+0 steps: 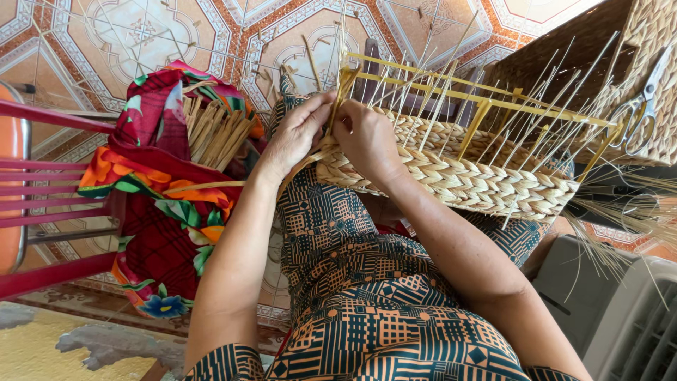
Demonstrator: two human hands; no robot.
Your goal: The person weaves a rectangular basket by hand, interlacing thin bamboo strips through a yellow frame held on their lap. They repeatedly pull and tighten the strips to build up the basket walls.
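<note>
Half-woven rectangular basket of braided pale straw (465,180) resting across lap, on dark patterned dress fabric (352,282). Long axis running from near-left corner at the hands toward far right, slightly downward in frame; open top facing up and away. Yellow wooden frame of thin bars (486,95) set inside basket, parallel to same axis. Many thin pale uprights (437,99) rising from basket rim, fanning up and outward.

Left hand (296,134) at left end of basket, fingers closed around flat tan weaving strand (342,88) at the corner post. Right hand (367,137) touching left hand, just right of it, fingers curled and pinching same strand against basket rim. Both hands clamped, not spread.

Left of basket: red floral cloth bundle (162,212) on floor, holding sheaf of flat tan straw strips (215,130). Further left of basket: red metal chair frame (49,190). Beyond basket's right end: larger woven basket (656,92), with metal scissors (638,113) hanging on its wall. Below right end of basket: loose bunch of pale fibres (620,219) over grey ribbed plastic object (620,317). Patterned orange and white floor tiles (141,35) behind all.
</note>
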